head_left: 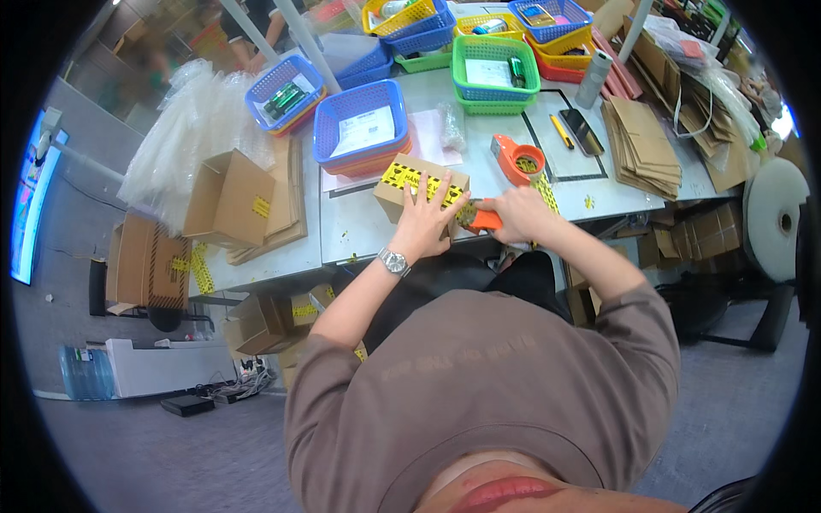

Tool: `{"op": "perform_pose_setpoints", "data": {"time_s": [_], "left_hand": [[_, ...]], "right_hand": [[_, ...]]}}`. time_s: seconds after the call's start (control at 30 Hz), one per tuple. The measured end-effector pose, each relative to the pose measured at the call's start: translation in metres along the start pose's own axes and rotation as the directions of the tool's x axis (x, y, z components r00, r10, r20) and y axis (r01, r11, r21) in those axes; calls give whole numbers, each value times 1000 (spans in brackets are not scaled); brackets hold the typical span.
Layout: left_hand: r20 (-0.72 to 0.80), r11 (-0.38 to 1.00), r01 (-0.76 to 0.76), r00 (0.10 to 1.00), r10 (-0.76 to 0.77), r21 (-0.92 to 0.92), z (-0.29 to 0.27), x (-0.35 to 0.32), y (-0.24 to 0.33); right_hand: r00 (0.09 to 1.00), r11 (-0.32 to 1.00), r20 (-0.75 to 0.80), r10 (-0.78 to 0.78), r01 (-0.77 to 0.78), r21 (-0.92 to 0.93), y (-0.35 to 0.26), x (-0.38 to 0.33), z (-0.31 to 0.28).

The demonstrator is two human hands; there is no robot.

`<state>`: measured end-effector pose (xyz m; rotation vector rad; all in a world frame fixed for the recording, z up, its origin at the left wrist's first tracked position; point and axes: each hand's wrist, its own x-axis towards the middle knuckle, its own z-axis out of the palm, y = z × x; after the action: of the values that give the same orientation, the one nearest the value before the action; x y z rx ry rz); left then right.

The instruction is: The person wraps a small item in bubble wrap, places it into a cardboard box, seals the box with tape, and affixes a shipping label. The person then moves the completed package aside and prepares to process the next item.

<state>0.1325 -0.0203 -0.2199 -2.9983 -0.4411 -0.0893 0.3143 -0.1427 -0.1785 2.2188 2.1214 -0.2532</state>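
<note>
Cardboard box (392, 203): near the front edge of the table (351, 227), just beside the blue basket (327, 130), yellow tape across its top.
Left hand (418, 224): fingers spread apart over the box.
Right hand (520, 214): fingers clamped around the orange tape dispenser (487, 219), at the box's right.
Box handling: probably light; stiff walls that could dent; the tape looks slippery, so opposite sides seem the surest hold.
</note>
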Motion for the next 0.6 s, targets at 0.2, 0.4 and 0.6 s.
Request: {"op": "perform_pose_setpoints", "data": {"time_s": [0.2, 0.4, 0.6], "left_hand": [[18, 991, 14, 1000, -16, 136, 8, 6, 8], [114, 997, 28, 993, -36, 71, -8, 10, 10], [-165, 875, 105, 965, -205, -472, -7, 8, 8]], "right_hand": [[957, 945, 290, -21, 114, -307, -19, 11, -26], [890, 990, 450, 70, -8, -140, 26, -2, 36], [896, 773, -43, 442, -356, 526, 56, -34, 33]]}}
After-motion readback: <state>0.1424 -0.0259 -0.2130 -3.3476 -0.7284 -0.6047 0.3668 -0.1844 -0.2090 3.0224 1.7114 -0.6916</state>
